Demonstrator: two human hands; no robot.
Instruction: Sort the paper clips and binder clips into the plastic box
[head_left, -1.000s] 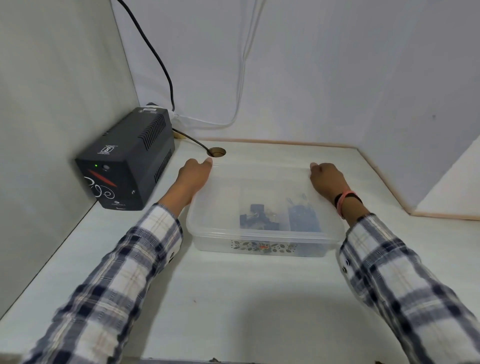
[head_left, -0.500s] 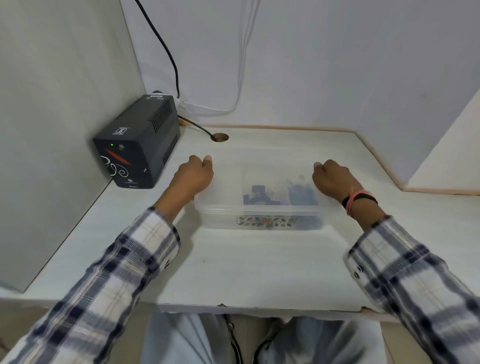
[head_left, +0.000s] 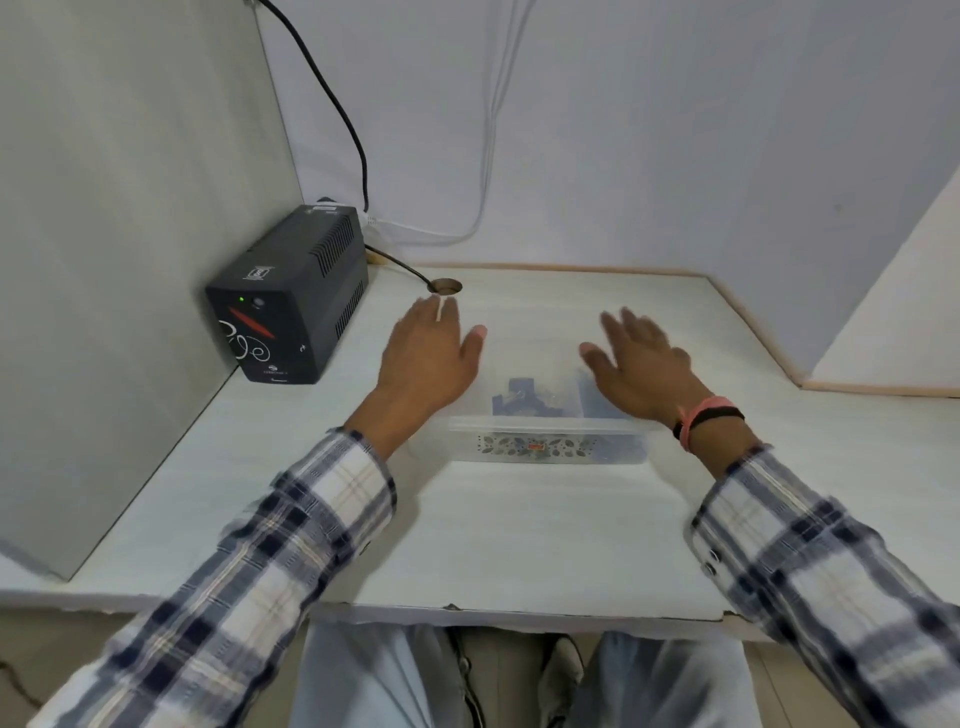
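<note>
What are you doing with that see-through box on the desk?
A person in a checked shirt has both hands spread open over a clear plastic box on a white desk. The left hand is over the box's left end and the right hand over its right end; neither grips anything. Dark clips already lie inside the box. A black power unit sits in the left corner.

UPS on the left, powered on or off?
On. The black UPS shows a small green light lit on its top front panel, beside a round button.
</note>
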